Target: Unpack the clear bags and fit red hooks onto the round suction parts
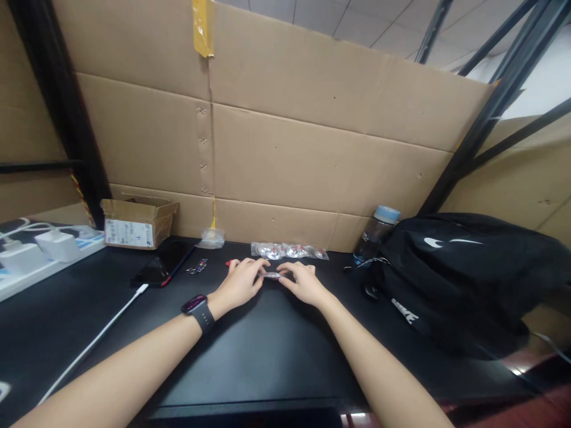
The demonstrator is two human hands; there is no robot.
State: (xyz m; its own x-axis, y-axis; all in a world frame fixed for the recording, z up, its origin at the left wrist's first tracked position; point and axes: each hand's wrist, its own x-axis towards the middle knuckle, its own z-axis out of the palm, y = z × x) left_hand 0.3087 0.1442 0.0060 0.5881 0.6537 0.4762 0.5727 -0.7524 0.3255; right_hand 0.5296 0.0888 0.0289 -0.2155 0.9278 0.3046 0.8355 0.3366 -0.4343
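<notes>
Both my hands are over the middle of the black table (pixel 272 356). Between their fingertips is a small, thin, shiny packet (pixel 270 275), too small to make out in detail. My left hand (pixel 238 282), with a dark watch on its wrist, pinches the left end between thumb and fingers. On the opposite end, the thumb and fingers of my right hand (pixel 306 284) close in the same way. Just beyond the fingers lies a row of clear plastic packets (pixel 289 251) with round silvery and red contents. A bit of something red (pixel 229 262) shows behind my left hand.
Left of my hands lie a small patterned trinket (pixel 197 267), a dark phone (pixel 165 264) and a white cable (pixel 96 342). A cardboard box (pixel 129 232) and power strip (pixel 91 242) are farther left. Rightward stand a bottle (pixel 375 235) and black bag (pixel 464 279).
</notes>
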